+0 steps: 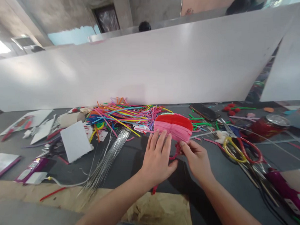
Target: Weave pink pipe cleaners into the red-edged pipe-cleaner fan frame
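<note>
A fan-shaped craft piece made of pink and red pipe cleaners is held up above the dark table. The outstretched fingers of my left hand lie against its lower left edge, with the thumb apart below. My right hand pinches the piece at its lower right edge between thumb and fingers. From between my hands a dark pink curled strand hangs down, partly hidden by the left hand. Behind the piece spreads a heap of coloured pipe cleaners.
A bundle of thin metal wires lies left of my hands. Scissors with yellow and red handles, a red can and a purple device stand to the right. A white card lies left. A white partition rises behind the table.
</note>
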`<state>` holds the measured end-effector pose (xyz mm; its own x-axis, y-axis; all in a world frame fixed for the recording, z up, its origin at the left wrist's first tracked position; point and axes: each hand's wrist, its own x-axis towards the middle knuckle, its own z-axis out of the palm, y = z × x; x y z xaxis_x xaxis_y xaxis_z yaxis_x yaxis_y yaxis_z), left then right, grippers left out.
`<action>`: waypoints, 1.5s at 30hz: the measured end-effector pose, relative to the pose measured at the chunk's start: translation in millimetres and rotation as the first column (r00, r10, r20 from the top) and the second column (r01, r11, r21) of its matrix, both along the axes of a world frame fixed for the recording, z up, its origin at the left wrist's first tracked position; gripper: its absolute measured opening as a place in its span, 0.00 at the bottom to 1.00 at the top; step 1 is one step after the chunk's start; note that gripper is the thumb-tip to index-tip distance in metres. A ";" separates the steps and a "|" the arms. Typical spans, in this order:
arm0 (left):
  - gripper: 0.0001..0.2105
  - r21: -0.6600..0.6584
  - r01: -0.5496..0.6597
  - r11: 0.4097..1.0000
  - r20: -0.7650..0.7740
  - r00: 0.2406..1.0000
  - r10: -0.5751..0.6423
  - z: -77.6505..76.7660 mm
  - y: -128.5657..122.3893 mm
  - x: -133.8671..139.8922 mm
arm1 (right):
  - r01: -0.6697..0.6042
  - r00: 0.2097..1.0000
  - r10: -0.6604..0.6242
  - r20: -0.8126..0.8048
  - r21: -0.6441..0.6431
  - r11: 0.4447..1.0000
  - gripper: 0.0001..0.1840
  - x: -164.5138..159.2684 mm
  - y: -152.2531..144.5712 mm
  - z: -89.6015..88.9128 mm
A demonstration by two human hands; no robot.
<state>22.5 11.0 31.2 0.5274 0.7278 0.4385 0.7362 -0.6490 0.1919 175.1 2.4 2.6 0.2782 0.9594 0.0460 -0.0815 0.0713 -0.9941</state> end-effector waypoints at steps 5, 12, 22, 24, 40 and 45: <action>0.26 0.053 -0.116 0.992 -0.211 0.970 0.124 -10.2 2.6 21.9 | -0.010 1.000 0.010 -0.003 0.032 0.999 0.17 -3.1 -0.8 -0.6; 0.21 -0.309 0.064 0.949 0.383 0.922 0.063 6.2 13.7 6.0 | -0.118 0.987 0.129 -0.093 0.117 0.986 0.18 6.1 -2.0 7.4; 0.15 -0.564 0.586 0.582 0.766 0.108 0.634 -9.8 13.7 -9.9 | 0.031 0.970 -0.101 0.219 0.302 0.953 0.10 5.6 -1.8 -3.6; 0.15 -0.562 0.610 0.559 0.759 0.110 0.642 -19.8 9.5 -7.5 | -0.035 0.898 -0.162 0.408 0.434 0.900 0.10 5.1 -2.3 -6.1; 0.13 -0.516 0.735 0.441 0.721 0.094 0.687 -25.7 -7.7 -5.1 | -0.241 0.471 -0.434 0.769 0.584 0.775 0.13 5.5 -5.7 -1.8; 0.16 -0.477 0.774 0.417 0.737 0.093 0.670 -26.0 -8.8 -8.6 | -0.274 0.403 -0.451 0.797 0.575 0.771 0.12 5.6 -7.5 4.4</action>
